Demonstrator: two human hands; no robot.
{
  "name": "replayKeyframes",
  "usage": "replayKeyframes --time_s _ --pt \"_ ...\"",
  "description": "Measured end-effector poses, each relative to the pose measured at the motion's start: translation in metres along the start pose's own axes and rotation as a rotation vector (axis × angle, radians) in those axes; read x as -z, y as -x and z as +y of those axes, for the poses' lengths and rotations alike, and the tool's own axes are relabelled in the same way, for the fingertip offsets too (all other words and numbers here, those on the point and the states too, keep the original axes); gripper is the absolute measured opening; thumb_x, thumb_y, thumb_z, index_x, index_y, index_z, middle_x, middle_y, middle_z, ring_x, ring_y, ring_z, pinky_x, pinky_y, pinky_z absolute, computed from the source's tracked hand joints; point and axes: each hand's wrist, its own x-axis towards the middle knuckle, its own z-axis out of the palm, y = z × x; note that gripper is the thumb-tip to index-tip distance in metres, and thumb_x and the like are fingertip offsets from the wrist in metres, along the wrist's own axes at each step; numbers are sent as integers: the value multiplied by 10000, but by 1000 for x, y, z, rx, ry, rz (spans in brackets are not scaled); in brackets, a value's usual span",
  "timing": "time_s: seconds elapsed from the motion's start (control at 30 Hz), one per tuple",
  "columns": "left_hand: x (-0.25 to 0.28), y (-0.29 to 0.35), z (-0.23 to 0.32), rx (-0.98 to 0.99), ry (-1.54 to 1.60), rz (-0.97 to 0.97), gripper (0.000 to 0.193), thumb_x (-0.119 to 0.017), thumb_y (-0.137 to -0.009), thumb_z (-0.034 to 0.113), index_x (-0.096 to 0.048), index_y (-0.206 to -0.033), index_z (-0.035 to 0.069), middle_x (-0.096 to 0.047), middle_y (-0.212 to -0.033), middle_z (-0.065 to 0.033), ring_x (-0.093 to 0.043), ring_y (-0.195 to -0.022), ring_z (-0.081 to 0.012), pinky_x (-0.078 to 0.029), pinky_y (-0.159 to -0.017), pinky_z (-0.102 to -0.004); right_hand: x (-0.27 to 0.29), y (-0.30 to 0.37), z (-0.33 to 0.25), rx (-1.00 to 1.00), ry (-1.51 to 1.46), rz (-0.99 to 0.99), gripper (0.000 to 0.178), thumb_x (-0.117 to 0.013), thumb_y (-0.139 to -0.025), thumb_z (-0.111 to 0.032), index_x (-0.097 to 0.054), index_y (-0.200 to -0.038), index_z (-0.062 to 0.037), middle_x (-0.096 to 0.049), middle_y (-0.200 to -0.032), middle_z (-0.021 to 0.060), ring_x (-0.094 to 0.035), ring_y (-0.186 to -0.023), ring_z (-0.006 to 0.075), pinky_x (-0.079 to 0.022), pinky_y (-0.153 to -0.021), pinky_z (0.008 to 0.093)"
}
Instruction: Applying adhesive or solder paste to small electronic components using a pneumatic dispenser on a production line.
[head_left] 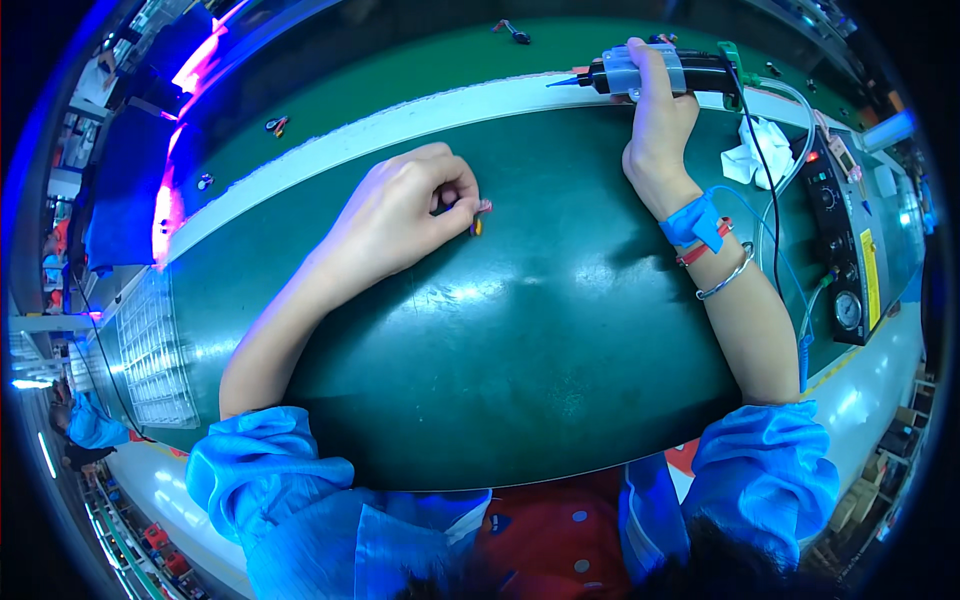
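My left hand [395, 210] is over the middle of the green work table [480, 380], thumb and fingertips pinched together on a small part with short coloured wires [478, 227]. Only its pinkish and yellow ends show past my fingertips; the rest is hidden. Up at the right, my right hand [662, 135] is wrapped round a dispensing syringe [706, 72] with a clear sleeve and a black barrel. Its thin blue needle tip [568, 82] points left, over the white strip, apart from the small part. A blue strap [690, 220] circles my right wrist.
Beyond the white strip [400, 122] runs a green belt [400, 70] carrying small wired parts [277, 126]. Crumpled white tissue [757, 155] lies right of my right hand, near a black control box [835, 235] with a gauge, hoses and cables. A clear tray [155, 350] sits far left.
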Motion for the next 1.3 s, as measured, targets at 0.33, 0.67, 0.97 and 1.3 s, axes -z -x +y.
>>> replayKeyframes --time_s 0.33,0.67,0.97,1.3 --pt "-23 -4 -10 -264 -139 335 125 -612 -716 98 -503 -746 46 -468 -701 -66 -498 -624 -213 -391 -552 -319 -6 20 -5 -95 145 -337 246 -621 -715 -231 -579 -865 -41 -602 -775 48 -563 -687 112 -397 -538 224" --pt "-25 -7 -16 -290 -179 349 135 -611 -713 112 -497 -761 59 -468 -715 -58 -456 -609 -223 -362 -570 -323 -4 24 -5 -102 278 -572 286 -600 -727 -266 -561 -907 -46 -610 -771 65 -581 -707 127 -408 -561 229" --pt "-24 -7 -17 -270 -196 345 129 -607 -715 112 -495 -751 60 -474 -714 -59 -452 -605 -225 -359 -582 -322 -6 26 -4 -97 296 -575 301 -613 -720 -279 -561 -906 -49 -606 -777 75 -588 -729 141 -426 -606 239" --pt "-22 -7 -17 -271 -179 324 116 -595 -723 106 -493 -753 59 -486 -700 -56 -464 -623 -216 -353 -589 -312 -6 24 -2 -98 297 -586 303 -614 -729 -277 -559 -910 -41 -610 -801 87 -570 -690 121 -425 -601 244"
